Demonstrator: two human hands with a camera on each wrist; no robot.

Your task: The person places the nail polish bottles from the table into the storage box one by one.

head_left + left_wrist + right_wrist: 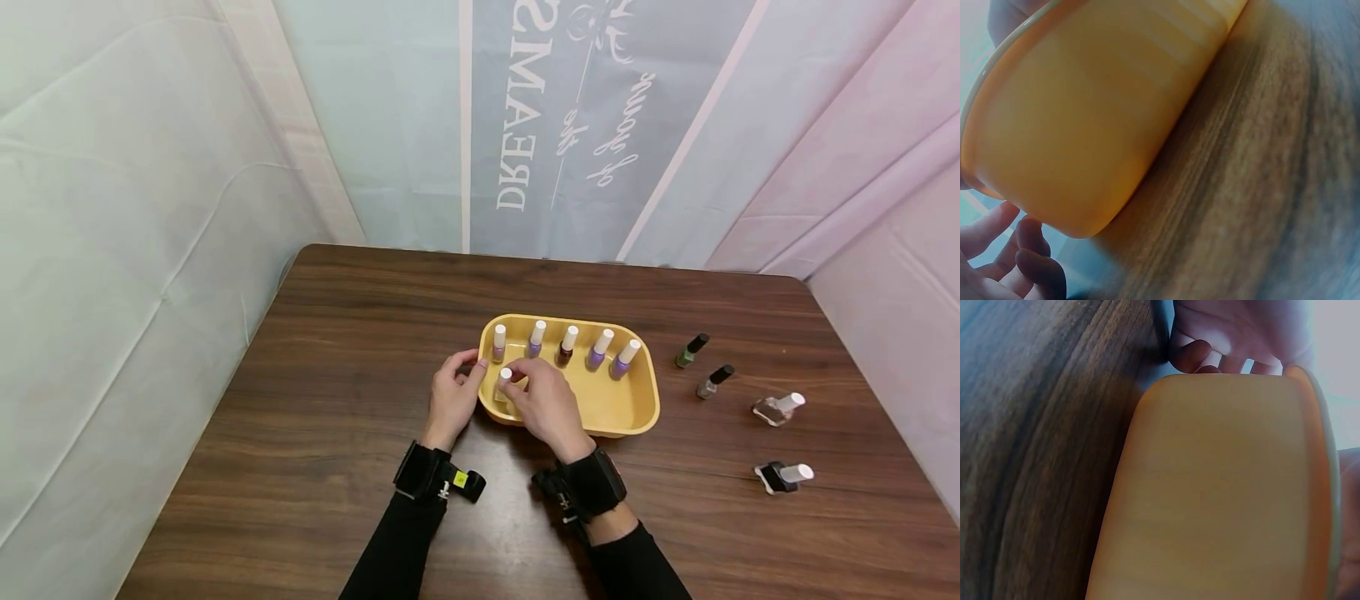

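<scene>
A yellow plastic basket (615, 417) sits on the table. Inside it, my right hand (549, 405) pinches a nail polish bottle by its white cap (506, 375) near the left end; the bottle's lower part is mostly hidden. Along the basket's far side stands a row of white-capped nail polish bottles, among them a pinkish one (498, 343), a dark one (567, 347) and purple ones such as this bottle (625, 359). My left hand (452, 398) holds the basket's left end, thumb at the rim, curled fingers (1032, 234) against the outer wall.
Right of the basket, more nail polish bottles lie on the wooden table (337, 400): a green one (686, 357), a black-capped clear one (707, 387), a white-capped clear one (772, 411) and a black one (777, 478). Fabric curtains (405, 150) hang behind the table.
</scene>
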